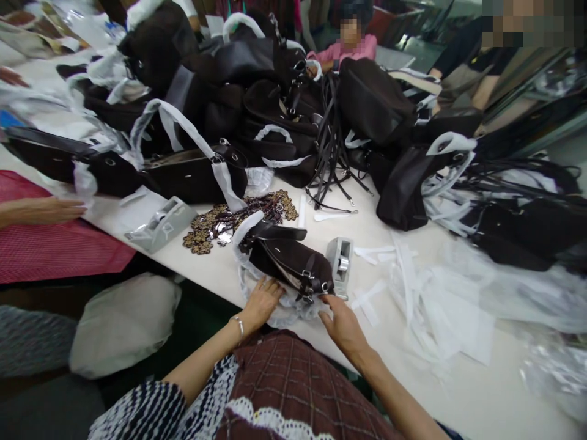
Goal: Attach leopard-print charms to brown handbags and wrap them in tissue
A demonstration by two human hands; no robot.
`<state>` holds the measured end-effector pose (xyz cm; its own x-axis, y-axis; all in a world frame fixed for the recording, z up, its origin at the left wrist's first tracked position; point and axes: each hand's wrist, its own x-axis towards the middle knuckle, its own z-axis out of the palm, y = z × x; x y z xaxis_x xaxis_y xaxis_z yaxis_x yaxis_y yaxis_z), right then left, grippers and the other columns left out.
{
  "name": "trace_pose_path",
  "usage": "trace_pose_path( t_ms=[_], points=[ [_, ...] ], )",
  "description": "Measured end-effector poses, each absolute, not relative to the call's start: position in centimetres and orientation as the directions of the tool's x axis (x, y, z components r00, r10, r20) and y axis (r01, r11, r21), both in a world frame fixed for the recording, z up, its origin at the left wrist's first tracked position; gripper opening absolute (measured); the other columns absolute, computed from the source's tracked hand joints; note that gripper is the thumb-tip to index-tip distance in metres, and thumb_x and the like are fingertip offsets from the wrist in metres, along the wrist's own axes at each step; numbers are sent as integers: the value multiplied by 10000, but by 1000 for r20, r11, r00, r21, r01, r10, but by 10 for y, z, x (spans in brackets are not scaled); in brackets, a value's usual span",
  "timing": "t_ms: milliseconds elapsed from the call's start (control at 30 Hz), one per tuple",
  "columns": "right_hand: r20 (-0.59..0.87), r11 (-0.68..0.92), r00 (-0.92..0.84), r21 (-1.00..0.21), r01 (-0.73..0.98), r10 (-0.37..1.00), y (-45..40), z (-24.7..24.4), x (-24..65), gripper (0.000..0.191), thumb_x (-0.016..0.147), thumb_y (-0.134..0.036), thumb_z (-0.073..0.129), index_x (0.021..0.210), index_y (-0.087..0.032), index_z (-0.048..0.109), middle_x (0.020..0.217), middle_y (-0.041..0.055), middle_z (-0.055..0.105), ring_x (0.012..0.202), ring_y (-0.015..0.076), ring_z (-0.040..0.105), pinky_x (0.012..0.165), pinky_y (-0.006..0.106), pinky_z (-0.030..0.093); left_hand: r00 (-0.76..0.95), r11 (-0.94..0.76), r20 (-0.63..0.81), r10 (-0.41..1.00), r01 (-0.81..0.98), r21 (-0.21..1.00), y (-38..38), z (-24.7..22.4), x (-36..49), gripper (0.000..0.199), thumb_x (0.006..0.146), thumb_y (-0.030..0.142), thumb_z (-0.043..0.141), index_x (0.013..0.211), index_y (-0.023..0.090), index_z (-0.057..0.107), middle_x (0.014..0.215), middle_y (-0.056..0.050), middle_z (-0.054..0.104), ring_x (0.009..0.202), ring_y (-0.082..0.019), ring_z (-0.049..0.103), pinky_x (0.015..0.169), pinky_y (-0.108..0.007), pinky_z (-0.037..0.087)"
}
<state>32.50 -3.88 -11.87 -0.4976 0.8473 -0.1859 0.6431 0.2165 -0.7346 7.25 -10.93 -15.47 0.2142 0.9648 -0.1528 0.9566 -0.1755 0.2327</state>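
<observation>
While the person leaned close to the white table [477,397], one dark brown bag [288,256] lay near its front edge, between the two hands. The left hand [265,299] had its fingers bent down on the clear plastic [293,315] at the bag's near side. Whether those fingers pinched it, the view did not tell. The right hand [343,321] was at the bag's right end, with its thumb spread away from its fingers. It was not a fist, but whether it gripped the bag could not be told.

To handle the bag well, it seemed best to keep one hand on each side, press softly and smooth the plastic bit by bit, so that it would not tear or catch on the metal buckles [307,278].

The bag's long way ran on a slant. Its left end pointed away from the person, and its right end, with the buckles, came closer. Its pale inside showed a little on the near side. A handle [238,241] wrapped in white curved up at the left end. Just past the right end stood a grey tape holder [343,266], and a heap of flower-shaped tags [198,235] lay to the left.
</observation>
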Motion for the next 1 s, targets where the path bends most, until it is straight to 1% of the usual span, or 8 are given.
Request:
trace_pose_path(
  t_ms=[133,300,533,633,733,833,933,1000],
  points=[
    [-217,92,-390,-766,637,895,-55,-133,331,280,831,-282,537,1093,-187,566,986,98,673,852,231,671,803,392,550,313,-275,-205,927,942,192,-106,-150,64,169,899,83,485,891,165,633,863,-71,660,926,-232,608,1055,-491,367],
    [-212,81,-377,-773,629,902,-67,-167,342,555,723,-284,627,1263,-191,540,1265,136,617,1204,305,573,1031,478,451,406,-376,-159,900,908,188,-107,-45,40,83,857,108,550,847,184,581,830,-44,635,799,-214,577,755,-355,437],
    [-411,-281,-137,-796,537,901,-72,-195,333,796,569,-442,781,1274,-151,555,1309,158,607,1259,356,534,1052,484,425,530,-534,169,831,845,-22,-20,109,30,121,909,253,549,965,180,629,877,-37,648,879,-194,584,916,-367,417],
    [-419,-320,-115,-819,476,901,-71,-191,328,775,541,-442,802,1227,-151,589,1254,150,646,1216,354,568,1054,490,419,537,-538,293,791,839,-84,46,114,45,192,906,223,529,1060,197,640,988,-45,658,1013,-206,588,1082,-449,319],
    [-465,-405,-102,-843,355,879,-72,-185,320,767,529,-449,824,1194,-142,599,1206,153,673,1168,347,602,1054,485,423,409,-419,419,811,905,-73,95,98,57,383,874,198,568,1256,177,555,1276,-119,581,1232,-258,501,1145,-535,206],
    [-531,-517,-60,-841,161,845,-74,-184,316,771,542,-484,830,1182,-136,577,1240,178,652,1173,348,600,997,469,475,376,-401,457,806,915,-45,91,78,57,480,867,181,592,1333,168,482,1414,-156,482,1322,-279,426,1130,-528,240],
    [-586,-586,-4,-810,29,810,-76,-189,313,804,525,-527,839,1172,-141,559,1256,196,636,1133,366,614,866,458,538,395,-451,422,816,892,38,44,49,43,268,930,216,525,1191,176,570,1265,-121,586,1169,-232,531,997,-388,399],
    [-599,-599,16,-801,20,801,-75,-190,311,818,487,-532,858,1144,-141,567,1199,186,664,1075,356,642,830,444,547,401,-447,282,872,886,123,11,19,28,166,959,258,493,1026,181,624,1030,-77,651,960,-189,597,863,-315,447]
  ],
)
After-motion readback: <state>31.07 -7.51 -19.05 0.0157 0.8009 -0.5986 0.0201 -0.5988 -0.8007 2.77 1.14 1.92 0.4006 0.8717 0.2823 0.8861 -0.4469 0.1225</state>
